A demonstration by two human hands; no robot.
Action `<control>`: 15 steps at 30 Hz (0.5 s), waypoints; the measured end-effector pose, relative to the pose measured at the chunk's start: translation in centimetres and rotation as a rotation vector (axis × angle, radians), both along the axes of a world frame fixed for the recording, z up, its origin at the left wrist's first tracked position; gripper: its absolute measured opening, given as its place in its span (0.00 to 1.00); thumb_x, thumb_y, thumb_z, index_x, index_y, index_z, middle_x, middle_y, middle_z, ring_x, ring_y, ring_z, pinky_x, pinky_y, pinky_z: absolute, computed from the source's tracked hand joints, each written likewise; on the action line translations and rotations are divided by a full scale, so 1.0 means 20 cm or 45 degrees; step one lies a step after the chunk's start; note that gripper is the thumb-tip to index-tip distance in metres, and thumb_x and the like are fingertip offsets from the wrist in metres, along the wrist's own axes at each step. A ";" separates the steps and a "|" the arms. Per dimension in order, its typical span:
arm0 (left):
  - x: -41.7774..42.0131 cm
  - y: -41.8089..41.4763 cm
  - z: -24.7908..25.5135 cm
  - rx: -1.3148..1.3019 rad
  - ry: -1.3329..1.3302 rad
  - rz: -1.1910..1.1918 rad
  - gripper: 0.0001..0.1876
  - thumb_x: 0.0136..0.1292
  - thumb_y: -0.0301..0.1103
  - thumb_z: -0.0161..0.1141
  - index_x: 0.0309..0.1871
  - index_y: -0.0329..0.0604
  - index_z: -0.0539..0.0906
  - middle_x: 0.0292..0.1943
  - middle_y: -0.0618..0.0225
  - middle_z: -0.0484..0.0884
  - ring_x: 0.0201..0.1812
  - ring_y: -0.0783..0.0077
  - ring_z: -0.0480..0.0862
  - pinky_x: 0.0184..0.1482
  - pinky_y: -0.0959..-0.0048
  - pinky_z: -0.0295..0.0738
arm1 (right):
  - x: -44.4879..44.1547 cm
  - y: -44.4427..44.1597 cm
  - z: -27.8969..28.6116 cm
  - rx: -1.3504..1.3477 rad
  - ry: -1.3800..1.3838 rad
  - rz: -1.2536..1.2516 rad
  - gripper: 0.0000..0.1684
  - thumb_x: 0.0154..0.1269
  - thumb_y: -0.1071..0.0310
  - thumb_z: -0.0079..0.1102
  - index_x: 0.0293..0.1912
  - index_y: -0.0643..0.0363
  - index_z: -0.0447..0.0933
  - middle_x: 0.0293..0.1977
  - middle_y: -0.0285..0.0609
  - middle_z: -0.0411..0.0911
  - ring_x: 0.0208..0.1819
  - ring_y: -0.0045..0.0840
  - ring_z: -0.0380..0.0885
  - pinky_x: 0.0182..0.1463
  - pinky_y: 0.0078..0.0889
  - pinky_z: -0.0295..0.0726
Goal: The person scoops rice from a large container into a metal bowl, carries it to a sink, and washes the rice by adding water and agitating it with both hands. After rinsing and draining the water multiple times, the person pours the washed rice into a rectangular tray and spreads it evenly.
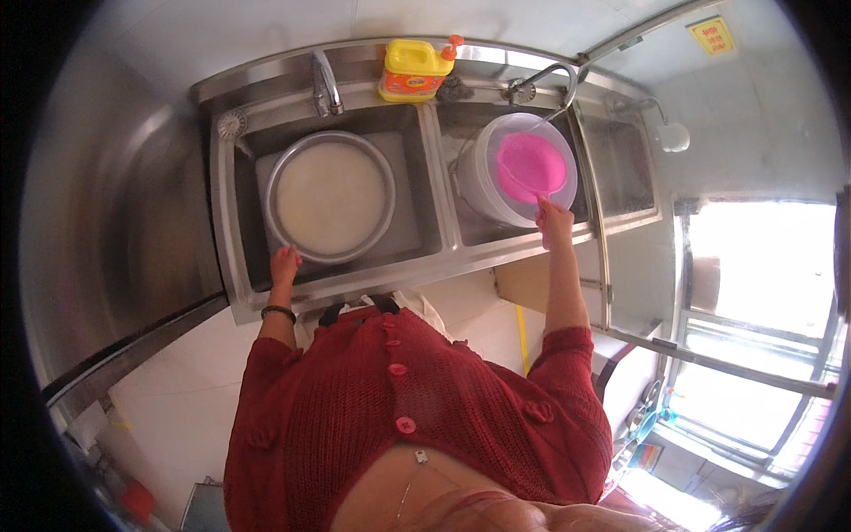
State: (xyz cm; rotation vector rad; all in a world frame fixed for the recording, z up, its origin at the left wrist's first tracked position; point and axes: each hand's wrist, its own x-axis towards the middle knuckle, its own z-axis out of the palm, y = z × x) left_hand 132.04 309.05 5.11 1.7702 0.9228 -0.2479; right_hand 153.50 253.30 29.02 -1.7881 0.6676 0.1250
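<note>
My right hand (555, 219) grips the handle of a pink plastic dipper (532, 166), whose bowl is over or inside the mouth of a translucent plastic bucket (482, 176). The bucket stands in the right sink basin. In the left basin, a round metal basin (391, 193) holds cloudy whitish liquid; what lies under its surface is hidden. My left hand (286, 264) is at the near left rim of this basin, fingers curled. Whether they pinch the rim cannot be told.
A curved faucet (324, 83) stands behind the left basin, and another faucet (565, 70) reaches toward the bucket. Between them are a yellow detergent jug (415, 66) with an orange pump and a dark scouring pad (455, 89). A metal-edged partition (598, 199) borders the sink's right side.
</note>
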 end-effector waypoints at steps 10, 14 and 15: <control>0.08 -0.09 -0.04 0.035 -0.091 -0.019 0.15 0.61 0.43 0.51 0.34 0.40 0.81 0.24 0.64 0.81 0.28 0.68 0.80 0.36 0.70 0.72 | -0.34 0.38 0.52 0.025 -0.011 0.238 0.13 0.62 0.60 0.59 0.35 0.62 0.77 0.17 0.30 0.70 0.14 0.09 0.64 0.14 0.12 0.59; 0.10 -0.06 0.02 -0.068 -0.125 -0.049 0.16 0.61 0.43 0.52 0.37 0.38 0.80 0.27 0.62 0.82 0.29 0.66 0.81 0.36 0.69 0.73 | -0.41 0.65 0.46 0.112 0.071 0.407 0.12 0.60 0.61 0.60 0.33 0.61 0.76 0.17 0.29 0.69 0.15 0.08 0.63 0.15 0.11 0.58; 0.08 -0.05 0.01 -0.058 -0.156 -0.018 0.16 0.61 0.43 0.52 0.37 0.37 0.79 0.27 0.62 0.82 0.29 0.66 0.81 0.36 0.68 0.73 | -0.41 0.73 0.45 0.133 0.098 0.458 0.12 0.60 0.61 0.60 0.33 0.61 0.76 0.17 0.29 0.69 0.15 0.08 0.63 0.15 0.11 0.58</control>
